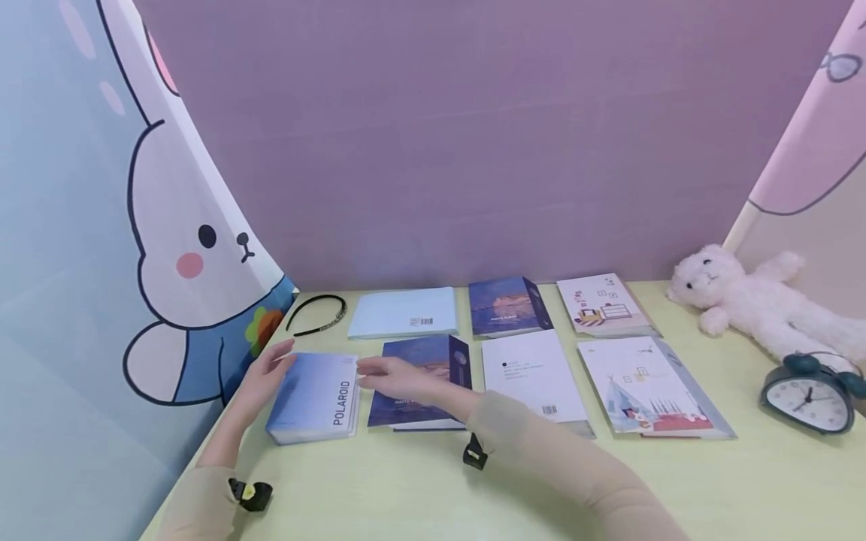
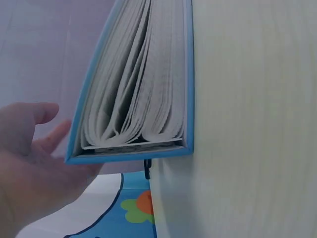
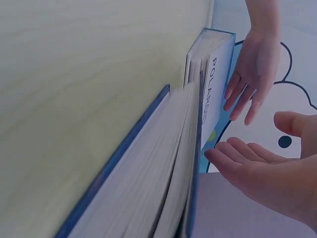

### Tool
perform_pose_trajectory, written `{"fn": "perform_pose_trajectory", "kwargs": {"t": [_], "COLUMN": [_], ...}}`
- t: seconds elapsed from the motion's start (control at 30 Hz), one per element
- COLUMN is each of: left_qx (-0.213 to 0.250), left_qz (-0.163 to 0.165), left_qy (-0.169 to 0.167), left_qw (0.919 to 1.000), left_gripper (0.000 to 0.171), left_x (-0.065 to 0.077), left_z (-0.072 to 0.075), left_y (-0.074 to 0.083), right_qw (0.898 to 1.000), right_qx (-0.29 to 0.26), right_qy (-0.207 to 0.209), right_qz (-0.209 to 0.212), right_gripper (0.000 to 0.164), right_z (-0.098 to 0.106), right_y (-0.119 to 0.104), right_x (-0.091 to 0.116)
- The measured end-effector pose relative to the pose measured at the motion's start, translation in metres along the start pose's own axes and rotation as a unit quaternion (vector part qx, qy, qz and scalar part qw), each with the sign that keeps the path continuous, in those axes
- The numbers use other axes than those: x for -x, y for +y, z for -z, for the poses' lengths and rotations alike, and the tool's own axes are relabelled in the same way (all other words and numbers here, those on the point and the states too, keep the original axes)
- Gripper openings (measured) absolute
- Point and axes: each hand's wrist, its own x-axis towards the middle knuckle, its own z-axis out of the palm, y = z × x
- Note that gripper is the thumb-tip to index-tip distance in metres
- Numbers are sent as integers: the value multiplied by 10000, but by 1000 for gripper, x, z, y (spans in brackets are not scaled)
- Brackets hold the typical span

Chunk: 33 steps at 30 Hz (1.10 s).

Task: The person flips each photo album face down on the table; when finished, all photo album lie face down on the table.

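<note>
A thick blue photo album marked POLAROID lies flat at the front left of the table. At its left edge is my left hand, fingers loosely extended; the left wrist view shows that hand beside the album's spine, gripping nothing. My right hand hovers by the album's upper right corner, above a dark blue photo album. In the right wrist view the right hand has straight, relaxed fingers over the dark album's page block. Whether either hand touches the blue album is hard to tell.
Behind lie a black headband, a pale blue album, another dark album and an illustrated one. In front are a white album and a tent-picture album. A plush toy and alarm clock sit right.
</note>
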Motion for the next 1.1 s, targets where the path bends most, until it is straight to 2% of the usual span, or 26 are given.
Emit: {"fn": "perform_pose_trajectory", "kwargs": {"t": [0.1, 0.23, 0.47, 0.6, 0.77, 0.9, 1.1], "left_qx": [-32, -29, -439, -540, -559, -554, -254], "left_qz": [236, 351, 760, 814, 924, 1038, 1235], "left_qy": [-106, -357, -745, -870, -1088, -1195, -1271], "left_qw": [9997, 9987, 9934, 9914, 9882, 9858, 9838], "left_gripper": [64, 67, 77, 75, 73, 75, 76], "left_x": [-1, 1, 5, 5, 5, 5, 3], "left_z": [0, -3, -4, -4, -5, -6, -2], "left_y": [-6, -14, -18, -21, -25, -23, -17], "right_qw": [9999, 9993, 9969, 9963, 9940, 9925, 9915], "right_qx": [55, 293, 495, 514, 857, 931, 976], "right_qy": [-107, -229, -605, -681, -679, -795, -860], "right_qz": [5, -52, -112, -136, -99, -51, -27], "right_gripper": [50, 52, 55, 55, 54, 53, 53], "right_z": [-8, -17, -28, -32, -34, -32, -30], "right_y": [0, 2, 1, 1, 4, 5, 3], "right_x": [-5, -11, -17, -18, -18, -18, -19]}}
